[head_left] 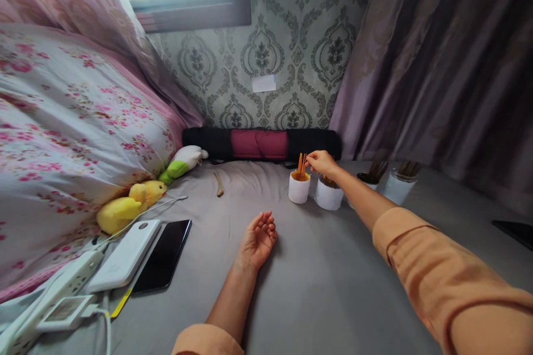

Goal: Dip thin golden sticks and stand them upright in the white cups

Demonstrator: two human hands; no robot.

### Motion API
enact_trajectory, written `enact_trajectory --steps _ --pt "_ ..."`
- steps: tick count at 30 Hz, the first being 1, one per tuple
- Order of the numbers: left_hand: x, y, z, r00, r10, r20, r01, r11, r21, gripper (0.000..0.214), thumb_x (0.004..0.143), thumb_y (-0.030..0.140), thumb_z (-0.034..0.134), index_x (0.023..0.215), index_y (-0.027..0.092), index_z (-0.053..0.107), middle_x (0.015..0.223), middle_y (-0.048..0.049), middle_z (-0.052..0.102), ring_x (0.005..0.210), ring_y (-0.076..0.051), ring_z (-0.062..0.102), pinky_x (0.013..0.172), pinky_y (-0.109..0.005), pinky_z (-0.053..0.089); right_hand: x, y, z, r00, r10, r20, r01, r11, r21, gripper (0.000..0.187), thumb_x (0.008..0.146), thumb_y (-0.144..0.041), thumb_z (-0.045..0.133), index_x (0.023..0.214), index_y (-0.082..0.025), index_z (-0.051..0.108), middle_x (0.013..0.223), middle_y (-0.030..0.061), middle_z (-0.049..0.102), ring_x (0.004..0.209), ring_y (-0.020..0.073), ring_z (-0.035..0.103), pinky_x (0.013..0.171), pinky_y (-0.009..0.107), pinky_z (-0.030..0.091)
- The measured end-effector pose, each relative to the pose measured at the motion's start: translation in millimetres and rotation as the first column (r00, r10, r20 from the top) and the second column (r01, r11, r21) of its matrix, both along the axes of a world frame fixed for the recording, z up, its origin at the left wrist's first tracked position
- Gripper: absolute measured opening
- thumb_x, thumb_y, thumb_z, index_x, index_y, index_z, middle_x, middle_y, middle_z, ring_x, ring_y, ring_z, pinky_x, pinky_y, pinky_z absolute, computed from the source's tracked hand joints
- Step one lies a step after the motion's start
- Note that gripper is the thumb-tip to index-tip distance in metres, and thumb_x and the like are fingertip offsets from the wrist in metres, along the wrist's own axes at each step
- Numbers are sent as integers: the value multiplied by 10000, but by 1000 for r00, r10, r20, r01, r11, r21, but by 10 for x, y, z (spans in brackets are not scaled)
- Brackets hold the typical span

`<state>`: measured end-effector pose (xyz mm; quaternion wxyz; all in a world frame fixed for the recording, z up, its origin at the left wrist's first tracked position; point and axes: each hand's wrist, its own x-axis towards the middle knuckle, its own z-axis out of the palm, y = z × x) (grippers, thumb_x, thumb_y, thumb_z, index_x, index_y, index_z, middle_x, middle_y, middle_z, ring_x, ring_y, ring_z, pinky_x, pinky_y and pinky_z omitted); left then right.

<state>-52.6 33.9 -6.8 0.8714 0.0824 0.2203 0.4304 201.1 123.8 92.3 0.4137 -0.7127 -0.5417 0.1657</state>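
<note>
My right hand (322, 163) reaches over the jars, thumb and fingers pinched at a thin orange-brown stick (305, 161), which stands with a few others in a white-wrapped cup (298, 191) with a yellowish inside. Right under that wrist is a second white-wrapped jar (328, 196); my forearm and hand partly hide its contents. My left hand (259, 237) rests palm up on the grey sheet, fingers loosely curled and holding nothing. Beyond it, a few thin sticks (219, 186) lie on the sheet.
Two more jars, one dark-rimmed (368, 178) and one white-wrapped (398, 187), hold dark sticks behind my right forearm. To the left lie a black phone (162, 255), a white power bank (125, 258), a power strip (62, 291) and plush toys (120, 214). A black-and-red roll (259, 144) lies along the wall.
</note>
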Motion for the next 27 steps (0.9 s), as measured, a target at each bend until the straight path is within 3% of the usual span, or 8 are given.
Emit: enact_trajectory --steps 11,17,27 --pt "8 -17 24 1000 13 -13 -14 1000 -5 121 793 164 508 826 81 590 674 -55 591 531 -80 513 459 -185 397 49 -75 7 999 -32 -2 32 999 22 171 803 -187 489 867 -106 626 779 78 677 393 33 478 352 135 320" --pt "3 -12 13 1000 11 -13 -11 1000 4 127 794 164 508 842 76 587 675 -53 592 536 -82 513 467 -187 402 22 -108 11 994 -114 -6 114 992 56 189 790 -215 489 858 -120 638 717 63 664 399 45 480 383 150 337" --pt "3 -14 20 1000 7 -12 -6 1000 5 124 801 168 500 834 81 583 678 -53 589 538 -83 513 468 -187 409 -89 -164 -43 980 -196 35 185 963 198 237 769 -257 467 837 -143 663 647 45 644 521 108 561 505 203 398"
